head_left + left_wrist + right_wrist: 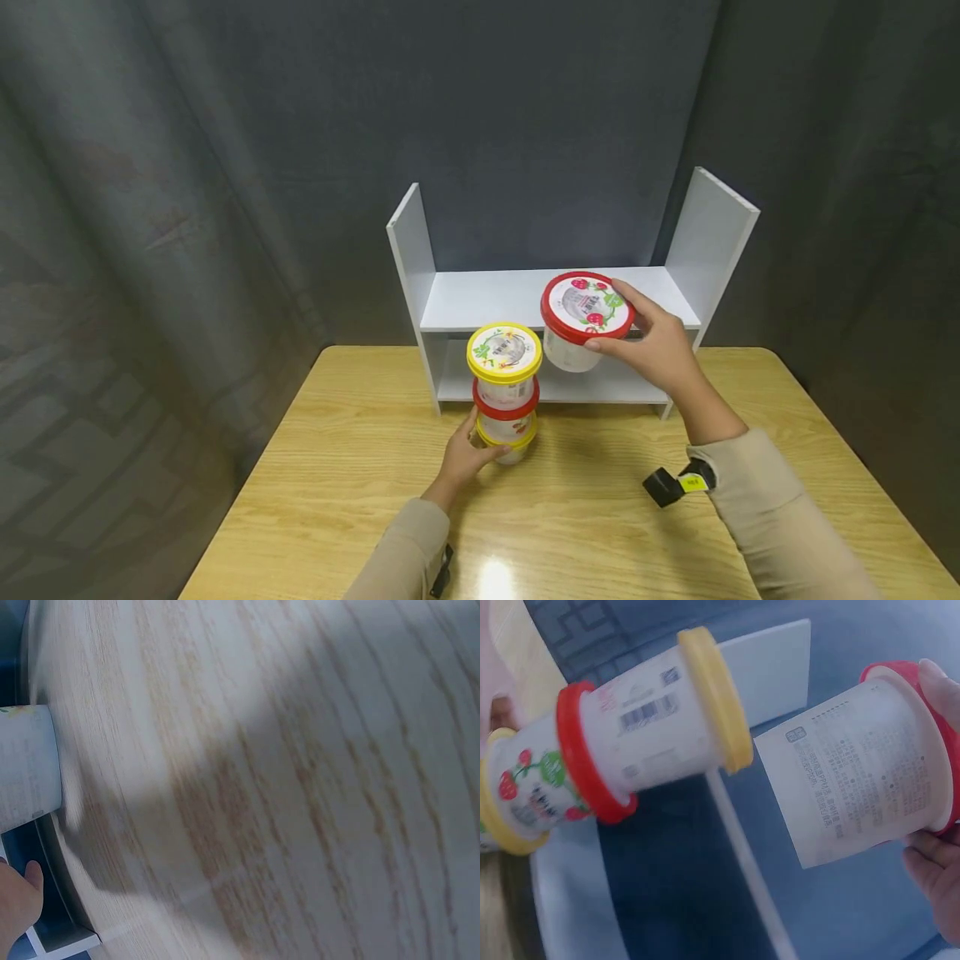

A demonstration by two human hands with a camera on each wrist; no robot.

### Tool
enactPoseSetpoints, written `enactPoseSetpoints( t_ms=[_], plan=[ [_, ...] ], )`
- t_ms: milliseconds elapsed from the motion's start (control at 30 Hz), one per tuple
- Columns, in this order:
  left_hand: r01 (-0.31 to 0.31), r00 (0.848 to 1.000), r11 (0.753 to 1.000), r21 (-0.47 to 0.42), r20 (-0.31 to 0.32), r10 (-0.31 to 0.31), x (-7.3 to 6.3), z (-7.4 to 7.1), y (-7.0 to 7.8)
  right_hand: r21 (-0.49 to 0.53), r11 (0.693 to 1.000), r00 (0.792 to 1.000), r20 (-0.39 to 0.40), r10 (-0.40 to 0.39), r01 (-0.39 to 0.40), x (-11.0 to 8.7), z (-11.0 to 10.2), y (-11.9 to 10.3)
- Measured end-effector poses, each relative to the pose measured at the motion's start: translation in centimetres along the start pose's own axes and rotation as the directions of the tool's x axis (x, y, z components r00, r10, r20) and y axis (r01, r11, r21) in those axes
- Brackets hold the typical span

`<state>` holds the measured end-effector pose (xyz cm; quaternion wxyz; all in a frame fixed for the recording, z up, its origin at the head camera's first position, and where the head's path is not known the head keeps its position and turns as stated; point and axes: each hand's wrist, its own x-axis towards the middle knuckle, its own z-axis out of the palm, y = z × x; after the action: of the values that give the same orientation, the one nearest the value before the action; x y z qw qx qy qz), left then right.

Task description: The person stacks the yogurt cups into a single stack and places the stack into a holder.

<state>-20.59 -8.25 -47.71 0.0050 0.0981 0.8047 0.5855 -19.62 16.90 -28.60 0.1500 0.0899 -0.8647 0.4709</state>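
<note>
Three white plastic tubs stand stacked on the table in the head view: a top tub with a yellow lid [504, 353], a middle tub with a red lid [506, 413] and a bottom tub with a yellow lid [513, 456]. My left hand [462, 457] grips the bottom tub, thumb in front and fingers at its left side. To the right of the stack, my right hand [657, 345] holds a larger tub with a red strawberry-print lid [587, 305] in the air, slightly tilted. The right wrist view shows printed text on this tub's side [855, 772].
Behind the tubs stands a white two-level shelf [480, 300] with tall side panels, at the back of the wooden table [337, 467]. Dark grey curtains [540, 125] hang behind and at both sides.
</note>
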Motion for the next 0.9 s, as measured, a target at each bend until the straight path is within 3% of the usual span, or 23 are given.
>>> enactPoseSetpoints(
  t_ms=[367,567,700,900],
  plan=[
    [0.008,1.0,1.0,-0.027,0.004,-0.008,0.2,0.1,-0.5,0.135,0.988,0.996,0.034,-0.085,0.08,2.3,2.6,-2.2],
    [0.029,1.0,1.0,-0.001,-0.001,-0.029,1.4,0.8,-3.4,0.142,0.985,0.991,0.086,-0.107,0.094,3.0,4.3,-2.5],
    [0.034,0.999,0.998,0.048,-0.013,-0.034,1.5,1.0,-3.6,0.148,0.985,0.988,0.112,-0.108,0.091,3.1,5.1,-2.7],
    [0.039,0.999,0.998,0.05,-0.017,-0.038,1.5,1.0,-3.6,0.178,0.981,0.983,0.147,-0.107,0.08,3.2,5.9,-2.7]
  ],
)
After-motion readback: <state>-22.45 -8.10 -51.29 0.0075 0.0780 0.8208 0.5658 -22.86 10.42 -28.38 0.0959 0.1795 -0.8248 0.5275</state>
